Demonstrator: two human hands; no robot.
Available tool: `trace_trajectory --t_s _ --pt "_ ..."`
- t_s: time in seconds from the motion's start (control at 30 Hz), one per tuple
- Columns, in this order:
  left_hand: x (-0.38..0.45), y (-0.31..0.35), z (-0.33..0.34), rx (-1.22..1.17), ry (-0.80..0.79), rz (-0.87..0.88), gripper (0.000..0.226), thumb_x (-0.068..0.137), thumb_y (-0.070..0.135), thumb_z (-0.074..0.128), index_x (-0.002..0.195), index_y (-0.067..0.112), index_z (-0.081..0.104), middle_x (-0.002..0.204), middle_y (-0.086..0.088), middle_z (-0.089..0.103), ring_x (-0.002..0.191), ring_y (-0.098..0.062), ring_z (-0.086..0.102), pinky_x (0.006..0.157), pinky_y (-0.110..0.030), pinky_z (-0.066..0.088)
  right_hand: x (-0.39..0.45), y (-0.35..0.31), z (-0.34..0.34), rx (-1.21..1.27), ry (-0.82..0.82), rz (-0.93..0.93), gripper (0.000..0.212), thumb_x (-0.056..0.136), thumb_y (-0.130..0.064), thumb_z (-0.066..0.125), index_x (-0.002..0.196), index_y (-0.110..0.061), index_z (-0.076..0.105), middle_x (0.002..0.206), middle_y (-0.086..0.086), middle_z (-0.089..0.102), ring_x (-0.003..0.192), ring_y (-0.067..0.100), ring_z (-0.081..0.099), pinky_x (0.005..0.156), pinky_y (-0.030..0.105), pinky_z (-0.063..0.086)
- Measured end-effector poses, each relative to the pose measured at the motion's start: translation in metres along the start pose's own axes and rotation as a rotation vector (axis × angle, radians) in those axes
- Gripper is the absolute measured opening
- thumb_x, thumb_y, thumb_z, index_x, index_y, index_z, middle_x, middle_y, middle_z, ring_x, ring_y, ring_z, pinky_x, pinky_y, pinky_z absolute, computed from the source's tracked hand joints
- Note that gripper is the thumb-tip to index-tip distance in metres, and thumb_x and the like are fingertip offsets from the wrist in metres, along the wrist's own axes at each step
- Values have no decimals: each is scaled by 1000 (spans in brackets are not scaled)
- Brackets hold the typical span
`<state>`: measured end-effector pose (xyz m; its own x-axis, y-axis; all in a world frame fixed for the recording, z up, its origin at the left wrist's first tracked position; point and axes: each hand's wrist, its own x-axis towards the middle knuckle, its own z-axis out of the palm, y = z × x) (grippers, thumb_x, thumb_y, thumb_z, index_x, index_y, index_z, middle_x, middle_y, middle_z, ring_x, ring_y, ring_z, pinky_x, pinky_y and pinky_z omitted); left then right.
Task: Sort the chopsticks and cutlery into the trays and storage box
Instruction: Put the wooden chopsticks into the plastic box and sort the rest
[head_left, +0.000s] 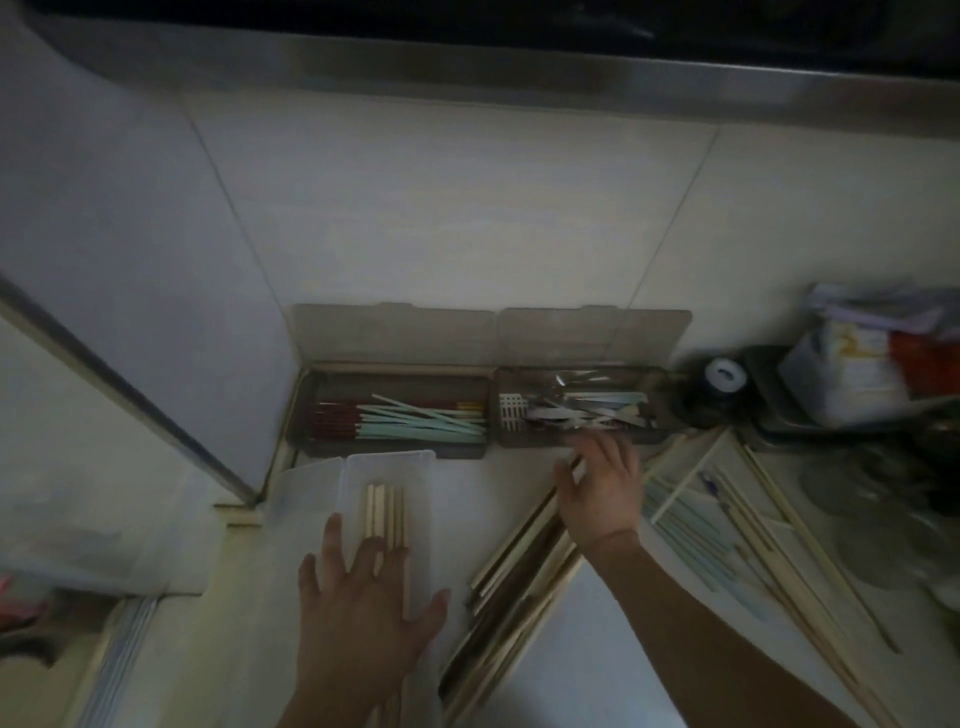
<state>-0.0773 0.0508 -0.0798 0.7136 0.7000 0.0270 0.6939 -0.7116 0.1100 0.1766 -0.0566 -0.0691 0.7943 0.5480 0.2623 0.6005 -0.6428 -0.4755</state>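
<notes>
Left hand (363, 587): fingers spread flat over pale wooden chopsticks (383, 512) in clear storage box (415, 462). Right hand (597, 488): fingers loosely apart, reaching just before cutlery tray (576, 405); whether it holds anything cannot be told. Chopstick tray (395, 410), red and mint sticks, against wall on worktop (493, 478).

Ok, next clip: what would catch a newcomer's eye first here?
Two dark translucent lidded boxes stand open against the tiled wall: the left box holds red and pale green chopsticks, the right box shiny metal cutlery. In front, the left hand lies flat with spread fingers over pale wooden chopsticks in a clear plastic storage box, while the right hand reaches toward the cutlery box, above a wooden tray.
</notes>
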Motion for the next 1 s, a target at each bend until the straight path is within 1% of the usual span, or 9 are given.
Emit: trace_trajectory --t_s 0.13,0.23,0.33,0.6,0.73,0.8,0.9,0.93,1.0 --pt "-2 0 0 1 50 21 65 70 73 44 96 21 75 109 -5 69 133 -48 36 94 -66 39 -71 74 -27 -156 -80 215 32 84 -35 58 110 -18 65 110 5 64 107 31 49 88 42 45" --pt "-3 0 0 10 58 13 65 71 74 42 95 24 75 108 -3 69 132 -46 36 93 -65 41 -111 112 -39 -293 -241 223 40 76 -47 44 95 -23 70 98 6 65 91 35 56 70 40 48" --pt "-3 0 2 31 47 -13 63 72 76 39 95 29 74 110 0 69 134 -43 33 93 -62 41 -136 120 -53 -324 -246 216 34 75 -49 44 81 -25 69 89 1 63 78 33 57 56 35 47" --pt "-3 -1 7 30 62 -38 68 72 78 36 99 29 75 114 1 69 135 -43 30 96 -60 38 -173 138 -76 -281 -113 394 27 78 -34 39 77 -19 62 80 6 63 72 35 57 55 34 44" --pt "-3 -1 8 23 55 -41 71 73 79 34 101 28 75 114 3 69 136 -41 28 97 -58 36 -169 138 -87 -130 17 408 9 84 -15 53 83 -19 61 75 0 61 77 35 56 63 32 39" --pt "-3 0 7 28 48 -46 70 73 79 34 101 29 75 114 3 69 136 -41 28 98 -58 37 -151 124 -91 98 40 430 18 87 -6 61 82 -24 60 79 -10 59 83 27 55 68 29 38" --pt "-3 0 5 43 47 -42 67 73 78 37 98 29 75 112 3 69 135 -41 31 96 -59 39 -114 91 -104 456 25 451 19 87 -8 63 76 -23 64 79 -8 64 76 4 57 64 16 43" --pt "-3 0 4 41 47 -40 66 72 78 38 97 29 75 111 3 69 135 -41 32 96 -60 39 -102 83 -106 549 4 453 18 87 -8 63 75 -21 65 75 -7 64 72 1 57 63 12 43" --pt "-3 -1 3 33 42 -35 66 72 77 39 96 29 75 110 2 69 135 -41 32 95 -61 40 -82 68 -107 778 -40 497 18 84 -6 67 72 -19 67 70 -5 64 69 9 57 65 20 47"
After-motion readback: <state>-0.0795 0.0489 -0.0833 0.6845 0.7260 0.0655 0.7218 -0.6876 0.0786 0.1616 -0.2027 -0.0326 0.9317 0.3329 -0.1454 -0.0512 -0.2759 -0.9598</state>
